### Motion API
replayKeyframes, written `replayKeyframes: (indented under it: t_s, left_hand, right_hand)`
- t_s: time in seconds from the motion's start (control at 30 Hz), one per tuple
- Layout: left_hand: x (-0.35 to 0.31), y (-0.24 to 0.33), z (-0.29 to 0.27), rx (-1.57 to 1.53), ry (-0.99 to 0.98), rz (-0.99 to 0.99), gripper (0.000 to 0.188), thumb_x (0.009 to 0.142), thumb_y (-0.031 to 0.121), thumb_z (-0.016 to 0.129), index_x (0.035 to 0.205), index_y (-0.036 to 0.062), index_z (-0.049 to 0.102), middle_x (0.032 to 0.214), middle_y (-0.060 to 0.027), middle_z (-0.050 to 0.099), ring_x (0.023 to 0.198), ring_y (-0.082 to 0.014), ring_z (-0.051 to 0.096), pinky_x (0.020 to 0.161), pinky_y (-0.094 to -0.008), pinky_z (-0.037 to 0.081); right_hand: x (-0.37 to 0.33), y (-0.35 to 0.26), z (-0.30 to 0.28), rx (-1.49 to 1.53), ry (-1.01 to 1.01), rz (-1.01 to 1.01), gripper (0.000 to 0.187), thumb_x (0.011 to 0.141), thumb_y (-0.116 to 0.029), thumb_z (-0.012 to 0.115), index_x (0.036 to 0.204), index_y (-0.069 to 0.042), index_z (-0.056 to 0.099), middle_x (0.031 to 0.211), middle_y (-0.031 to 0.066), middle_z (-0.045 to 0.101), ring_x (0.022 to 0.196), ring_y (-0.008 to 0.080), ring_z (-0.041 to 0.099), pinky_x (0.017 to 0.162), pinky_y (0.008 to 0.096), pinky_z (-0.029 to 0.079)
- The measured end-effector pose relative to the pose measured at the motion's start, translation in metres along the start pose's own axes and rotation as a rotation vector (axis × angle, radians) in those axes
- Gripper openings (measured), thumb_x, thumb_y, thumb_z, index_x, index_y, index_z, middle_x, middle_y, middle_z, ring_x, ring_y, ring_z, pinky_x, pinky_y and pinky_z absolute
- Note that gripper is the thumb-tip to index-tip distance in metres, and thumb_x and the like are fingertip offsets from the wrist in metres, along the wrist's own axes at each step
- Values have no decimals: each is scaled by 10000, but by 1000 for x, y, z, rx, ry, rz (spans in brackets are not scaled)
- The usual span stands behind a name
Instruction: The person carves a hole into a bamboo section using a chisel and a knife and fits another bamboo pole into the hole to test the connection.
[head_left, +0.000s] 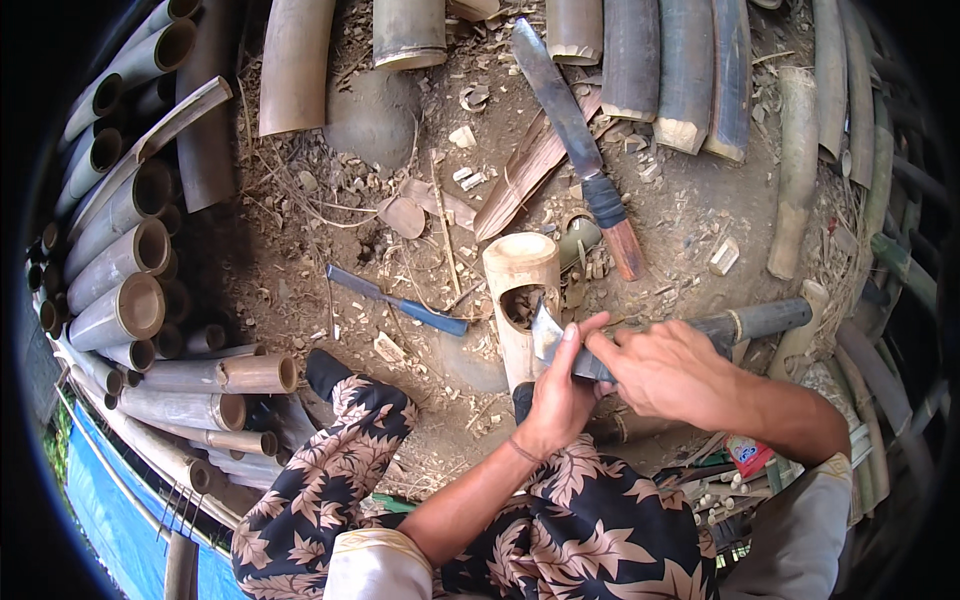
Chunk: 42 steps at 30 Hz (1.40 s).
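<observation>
Nearest to us are our patterned trousers [620, 510], legs spread, with the hands working just past the knees. Our left hand [560, 395] is clamped on a dark piece [592, 368], thumb up along its side. Our right hand [660, 370] is closed on it too, knuckles up, though we can't see all of its fingers. The piece's pale, angled tip is right by the hole in an upright, pale stump [541, 268]. A dark tube [765, 320] pokes out past the right hand, and we can't tell if it's the same piece. Left of the stump we've got a blue-handled chisel [400, 302] lying on the chip-strewn ground [285, 280]. Beyond the stump there's a big knife [570, 120], wooden handle toward us, blade pointing away, with a dry husk [520, 178] next to it. Farthest out, we see bamboo lengths [630, 65] lined up side by side.
</observation>
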<state>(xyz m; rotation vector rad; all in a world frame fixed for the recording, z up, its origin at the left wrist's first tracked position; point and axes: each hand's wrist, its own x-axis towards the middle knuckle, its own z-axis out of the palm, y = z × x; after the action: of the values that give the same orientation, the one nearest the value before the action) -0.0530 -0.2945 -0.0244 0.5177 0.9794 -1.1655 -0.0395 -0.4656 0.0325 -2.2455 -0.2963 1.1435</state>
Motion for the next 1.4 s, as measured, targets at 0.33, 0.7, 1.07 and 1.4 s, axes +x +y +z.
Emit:
replayKeyframes:
  t_s: [0.33, 0.7, 1.07, 1.4]
  left_hand:
    - [-6, 11, -3, 196, 234, -3, 437, 1003, 314, 541, 1239, -51, 591, 608, 14, 441, 562, -117, 451, 552, -270, 408]
    - [-14, 63, -30, 1102, 382, 39, 540, 940, 339, 536, 637, -104, 594, 533, -198, 565, 486, -275, 596, 497, -414, 482]
    - [-9, 100, -32, 1637, 257, 139, 508, 916, 319, 522, 722, -144, 599, 658, -347, 570, 672, -447, 661, 624, -495, 505]
    - [10, 47, 7, 429, 124, 139, 308, 1000, 299, 519, 855, 48, 624, 642, 17, 508, 562, -101, 455, 512, -276, 374]
  right_hand:
    - [28, 17, 11, 377, -243, 50, 355, 819, -171, 656, 1109, -12, 527, 792, 238, 675, 754, 443, 659, 671, 501, 528]
    - [38, -41, 85, 991, 125, 290, 455, 826, -121, 637, 1228, -5, 461, 750, 259, 637, 731, 452, 656, 617, 467, 496]
    - [63, -79, 124, 949, 509, 353, 533, 825, -121, 638, 1302, 6, 435, 777, 262, 632, 712, 406, 669, 623, 486, 518]
    - [40, -14, -18, -7, 50, 225, 312, 816, -93, 627, 1116, -14, 587, 761, 169, 688, 716, 356, 693, 606, 450, 547]
